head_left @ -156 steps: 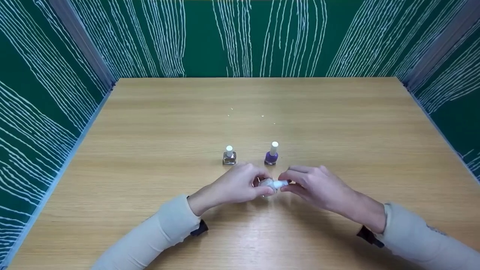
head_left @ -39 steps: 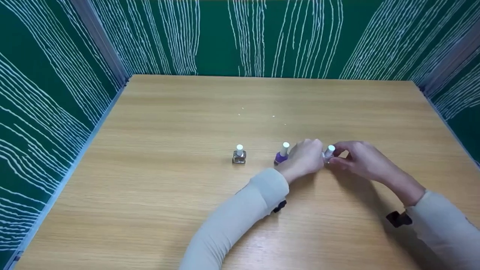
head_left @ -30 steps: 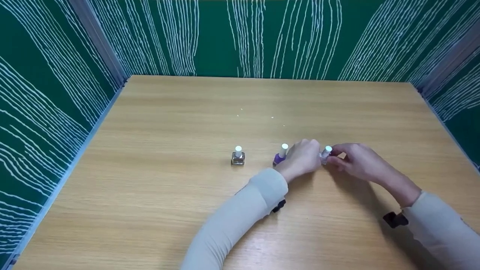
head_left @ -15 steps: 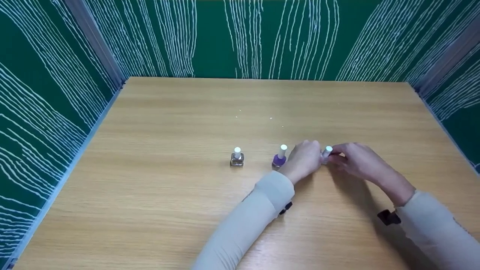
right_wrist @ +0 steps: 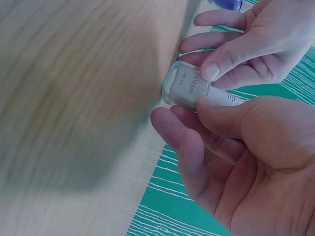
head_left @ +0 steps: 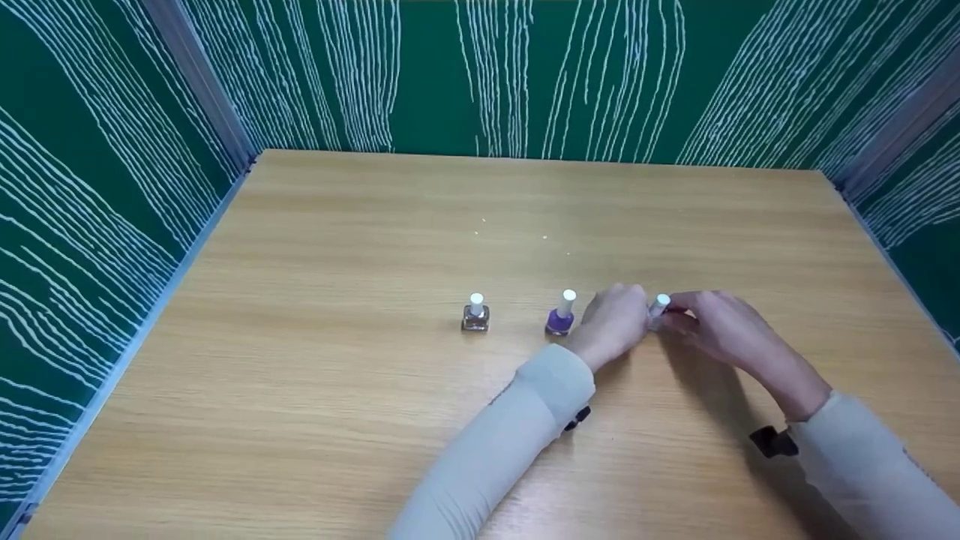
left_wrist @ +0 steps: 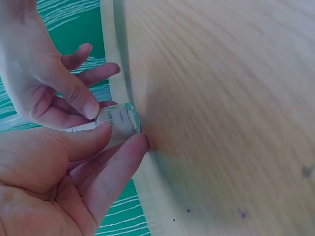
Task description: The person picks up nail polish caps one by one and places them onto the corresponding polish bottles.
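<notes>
A nail polish bottle with a pale, clear-looking body [left_wrist: 119,120] and a white cap [head_left: 659,304] stands nearly upright at the tabletop, right of the middle. My left hand [head_left: 616,319] pinches it from the left, thumb on the labelled face, as the left wrist view shows. From the right, my right hand [head_left: 712,326] pinches the same bottle [right_wrist: 187,86] near its shoulder with thumb and fingers. In the head view, the hands hide most of the glass. Just left of my left hand stands a purple nail polish bottle [head_left: 559,321] with a white cap.
A dark, square nail polish bottle [head_left: 475,319] with a white cap stands farther left, in line with the others. Several tiny white specks [head_left: 544,237] lie farther back on the wooden table [head_left: 337,375]. Green, white-lined walls [head_left: 427,90] border the table.
About five seconds ago both hands held the pale bottle sideways nearer the front; it now stands right of the purple one. Over the last second the hands have barely shifted; the view moved slightly.
</notes>
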`<action>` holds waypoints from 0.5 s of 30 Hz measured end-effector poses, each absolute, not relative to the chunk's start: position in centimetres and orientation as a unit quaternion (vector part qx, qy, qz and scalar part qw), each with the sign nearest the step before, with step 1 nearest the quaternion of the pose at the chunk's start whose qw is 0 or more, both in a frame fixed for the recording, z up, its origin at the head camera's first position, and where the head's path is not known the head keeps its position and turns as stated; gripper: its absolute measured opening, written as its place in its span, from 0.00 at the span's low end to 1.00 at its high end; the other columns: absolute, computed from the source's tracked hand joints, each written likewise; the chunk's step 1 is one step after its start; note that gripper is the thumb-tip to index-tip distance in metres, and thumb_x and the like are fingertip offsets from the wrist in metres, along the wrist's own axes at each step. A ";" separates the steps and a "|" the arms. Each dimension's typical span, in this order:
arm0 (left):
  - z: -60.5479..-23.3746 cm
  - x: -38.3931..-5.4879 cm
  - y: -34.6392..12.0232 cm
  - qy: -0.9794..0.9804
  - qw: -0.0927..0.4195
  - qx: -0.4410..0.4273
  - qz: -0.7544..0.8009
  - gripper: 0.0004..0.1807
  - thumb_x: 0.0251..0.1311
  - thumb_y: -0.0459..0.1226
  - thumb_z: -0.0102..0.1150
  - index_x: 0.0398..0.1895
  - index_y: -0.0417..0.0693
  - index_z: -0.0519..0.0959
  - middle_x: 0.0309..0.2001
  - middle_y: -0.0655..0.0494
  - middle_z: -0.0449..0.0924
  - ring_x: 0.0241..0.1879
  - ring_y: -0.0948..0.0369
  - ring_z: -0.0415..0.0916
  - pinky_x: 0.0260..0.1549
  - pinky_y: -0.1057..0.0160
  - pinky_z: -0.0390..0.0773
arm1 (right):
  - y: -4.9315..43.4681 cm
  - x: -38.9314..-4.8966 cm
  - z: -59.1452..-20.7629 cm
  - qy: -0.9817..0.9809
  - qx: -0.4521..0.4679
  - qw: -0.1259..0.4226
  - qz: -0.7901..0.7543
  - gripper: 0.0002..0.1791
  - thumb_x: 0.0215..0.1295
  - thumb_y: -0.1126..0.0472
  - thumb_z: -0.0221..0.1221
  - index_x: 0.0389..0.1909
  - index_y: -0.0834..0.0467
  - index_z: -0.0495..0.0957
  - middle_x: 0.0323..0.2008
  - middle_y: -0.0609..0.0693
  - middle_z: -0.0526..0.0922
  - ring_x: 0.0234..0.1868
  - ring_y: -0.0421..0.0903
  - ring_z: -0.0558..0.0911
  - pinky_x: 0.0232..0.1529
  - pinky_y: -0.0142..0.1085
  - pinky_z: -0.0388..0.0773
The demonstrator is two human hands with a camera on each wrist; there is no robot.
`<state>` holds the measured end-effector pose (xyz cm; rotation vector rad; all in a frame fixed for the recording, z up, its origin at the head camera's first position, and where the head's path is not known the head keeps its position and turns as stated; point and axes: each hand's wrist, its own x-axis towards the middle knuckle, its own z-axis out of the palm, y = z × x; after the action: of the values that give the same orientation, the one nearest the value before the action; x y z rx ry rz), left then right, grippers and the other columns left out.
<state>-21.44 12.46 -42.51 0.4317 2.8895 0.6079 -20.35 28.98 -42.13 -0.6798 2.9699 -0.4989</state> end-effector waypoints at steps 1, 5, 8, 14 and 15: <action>-42.5 -21.4 12.5 0.965 0.078 0.146 0.204 0.16 0.69 0.42 0.61 0.20 0.55 0.77 0.28 0.62 0.77 0.27 0.64 0.73 0.26 0.66 0.73 | 29.0 -20.3 -42.1 0.962 -0.218 0.027 -0.163 0.09 0.64 0.67 0.68 0.44 0.62 0.86 0.33 0.52 0.86 0.28 0.45 0.77 0.29 0.41 0.77; -42.6 -21.4 12.5 0.963 0.075 0.156 0.206 0.16 0.69 0.43 0.61 0.21 0.54 0.78 0.27 0.61 0.76 0.26 0.64 0.72 0.24 0.66 0.72 | 29.1 -20.3 -42.2 0.961 -0.220 0.025 -0.167 0.07 0.66 0.65 0.67 0.43 0.61 0.86 0.33 0.52 0.86 0.28 0.44 0.78 0.27 0.39 0.77; -42.7 -21.3 12.5 0.963 0.075 0.162 0.204 0.15 0.70 0.43 0.61 0.23 0.54 0.80 0.26 0.62 0.76 0.26 0.64 0.72 0.23 0.67 0.72 | 29.1 -20.3 -42.3 0.959 -0.226 0.017 -0.167 0.06 0.66 0.64 0.67 0.42 0.60 0.86 0.31 0.50 0.86 0.26 0.43 0.76 0.27 0.38 0.75; -42.6 -21.7 12.5 0.963 0.079 0.159 0.205 0.12 0.68 0.41 0.62 0.24 0.55 0.80 0.28 0.62 0.78 0.27 0.64 0.73 0.26 0.67 0.74 | 29.2 -20.3 -42.4 0.959 -0.230 0.002 -0.168 0.05 0.66 0.65 0.67 0.41 0.61 0.86 0.30 0.49 0.85 0.27 0.44 0.75 0.29 0.40 0.74; -42.6 -21.8 12.4 0.962 0.080 0.156 0.209 0.12 0.67 0.40 0.63 0.23 0.55 0.80 0.28 0.61 0.78 0.27 0.64 0.74 0.26 0.67 0.74 | 29.2 -20.3 -42.4 0.958 -0.231 0.000 -0.170 0.05 0.66 0.66 0.67 0.41 0.61 0.86 0.31 0.50 0.86 0.27 0.44 0.75 0.29 0.41 0.74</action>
<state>-21.80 12.41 -42.63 0.4668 2.8782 0.6245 -20.31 29.24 -42.40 -0.7254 3.0096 -0.5341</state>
